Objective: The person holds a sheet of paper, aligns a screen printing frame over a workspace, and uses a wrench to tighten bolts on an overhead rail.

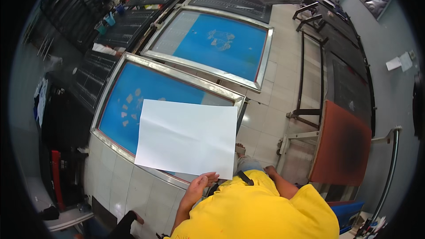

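Note:
A blank white sheet of paper (188,139) with faint creases lies across my view, over the near screen-printing frame (177,79). My left hand (201,186) is at the sheet's lower edge, its fingers bent together and gripping the edge near the corner. Part of the frame's blue mesh (128,106) shows left of the sheet, with a ring of pale shapes on it; the rest is covered. My right hand (269,171) is low beside my hip, away from the sheet; its fingers are too small and partly hidden to make out.
A second blue screen frame (261,68) lies just beyond. Dark slotted boards (90,73) stand along the left. At right are a black metal stand (304,75) and an orange-brown panel (341,146). Another person's dark-clad leg (126,225) shows at the lower left.

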Available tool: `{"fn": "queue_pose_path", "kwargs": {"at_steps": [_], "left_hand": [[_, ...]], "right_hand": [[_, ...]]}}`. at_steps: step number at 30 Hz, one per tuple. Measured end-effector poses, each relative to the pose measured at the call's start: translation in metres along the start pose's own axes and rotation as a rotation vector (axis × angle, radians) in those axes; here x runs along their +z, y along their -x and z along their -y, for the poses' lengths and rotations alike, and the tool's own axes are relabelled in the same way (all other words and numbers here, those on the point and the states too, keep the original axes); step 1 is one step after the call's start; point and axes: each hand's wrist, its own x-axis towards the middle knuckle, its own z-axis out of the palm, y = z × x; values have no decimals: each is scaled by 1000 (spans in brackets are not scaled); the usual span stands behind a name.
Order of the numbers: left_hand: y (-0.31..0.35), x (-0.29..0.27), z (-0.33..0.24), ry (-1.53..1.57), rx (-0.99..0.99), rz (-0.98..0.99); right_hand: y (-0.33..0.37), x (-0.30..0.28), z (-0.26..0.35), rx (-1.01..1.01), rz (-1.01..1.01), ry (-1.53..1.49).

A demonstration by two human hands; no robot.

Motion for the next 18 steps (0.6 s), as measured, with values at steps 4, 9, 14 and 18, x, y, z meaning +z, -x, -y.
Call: {"fn": "queue_pose_path", "kwargs": {"at_steps": [4,9,14,18], "left_hand": [[-44,-6,-10,38,77,-16],[-40,14,-4,233,-8,-90],[-45,33,-12,308,-49,-189],[-57,45,-1,331,-26,-203]], "right_hand": [[-48,-64,59,-41,37,-5],[-41,-94,81,-103,99,-19],[-75,-119,95,-159,159,93],[-116,-133,93,-257,188,238]]}}
